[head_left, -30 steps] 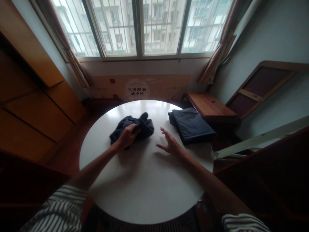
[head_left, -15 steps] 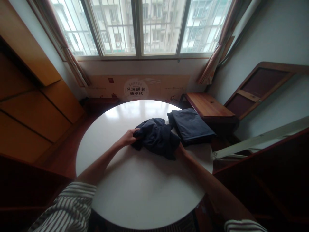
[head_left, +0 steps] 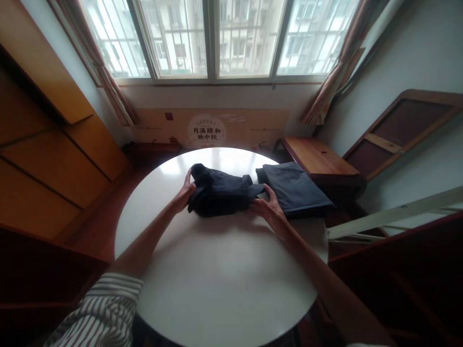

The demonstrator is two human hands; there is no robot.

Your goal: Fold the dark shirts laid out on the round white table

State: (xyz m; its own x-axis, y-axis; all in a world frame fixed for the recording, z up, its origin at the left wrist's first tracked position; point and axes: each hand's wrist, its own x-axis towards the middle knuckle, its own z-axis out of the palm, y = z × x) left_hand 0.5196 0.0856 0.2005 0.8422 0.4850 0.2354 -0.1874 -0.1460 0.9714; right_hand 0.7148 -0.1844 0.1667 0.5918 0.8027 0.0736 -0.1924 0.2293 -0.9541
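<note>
At tbl [head_left: 220, 279], R hand [head_left: 270, 208] now on dk cloth [head_left: 224, 195], apart 1s ago

A: Head view, your notes?

B: I have the left hand [head_left: 185, 193] gripping one end of a bunched dark cloth [head_left: 224, 195], right hand [head_left: 270, 209] at its other end, over the round white table [head_left: 224, 284].

A: Around it?

B: I log folded dark fabric [head_left: 296, 185] just beside the right hand; barred window [head_left: 246, 41] beyond.

Reference: table [head_left: 224, 274]. On it, left hand [head_left: 183, 193], fingers partly hidden by dark cloth [head_left: 226, 195]. Beyond it, window [head_left: 212, 43] cut off by top edge; poster [head_left: 249, 137], smallest print illegible. Near side, left: striped sleeve [head_left: 106, 301] cut off below.
</note>
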